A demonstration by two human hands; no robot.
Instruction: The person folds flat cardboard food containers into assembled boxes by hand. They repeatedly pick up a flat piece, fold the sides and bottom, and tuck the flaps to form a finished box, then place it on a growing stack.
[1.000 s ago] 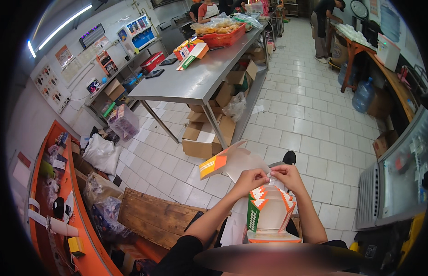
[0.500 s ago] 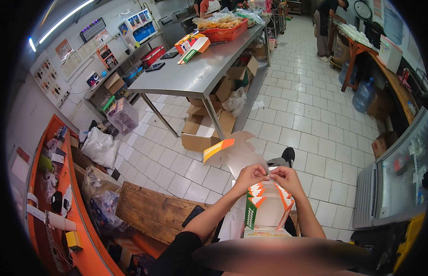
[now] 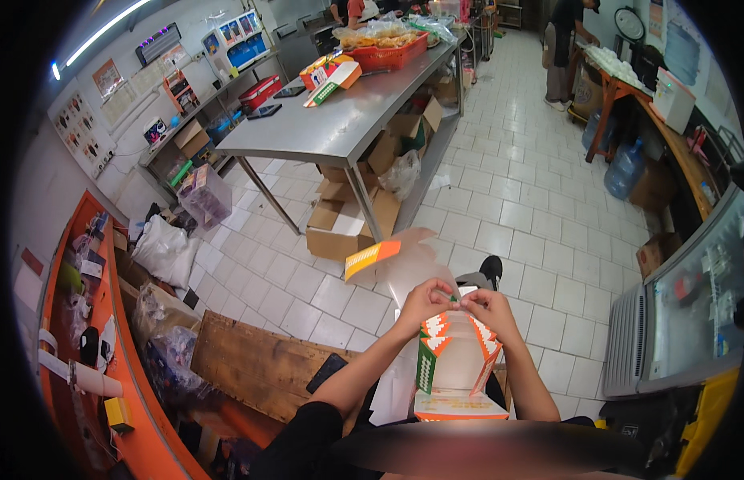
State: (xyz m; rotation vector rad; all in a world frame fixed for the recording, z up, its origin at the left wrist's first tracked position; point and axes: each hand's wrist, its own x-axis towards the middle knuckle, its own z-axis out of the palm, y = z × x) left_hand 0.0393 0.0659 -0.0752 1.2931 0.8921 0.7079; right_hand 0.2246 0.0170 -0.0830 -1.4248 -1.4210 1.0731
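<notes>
On my lap stands a partly folded cardboard box (image 3: 458, 366), printed orange, white and green, with its inside facing me. At its far edge, my left hand (image 3: 428, 307) and my right hand (image 3: 485, 309) are closed, fingertips pinching the cardboard almost touching each other. A small green bit shows at the fingertips; the exact fold is hidden by them. Past my left hand, a wide plain lid panel (image 3: 394, 278) stretches away, ending in an orange-and-yellow strip. White sheets (image 3: 394, 392) lie by my left forearm.
A wooden bench (image 3: 252, 364) holds a dark phone (image 3: 328, 371) on my left. Ahead is a steel table (image 3: 328, 132) bearing a red basket (image 3: 388, 56) and another folded box (image 3: 338, 83). A glass-door fridge (image 3: 684, 304) stands right. A person (image 3: 562, 48) works at the far right.
Both hands stay at the box's far edge, their fingers shifted slightly, and a green bit now shows between them. The whole view has swung a little, moving the scene slightly left.
</notes>
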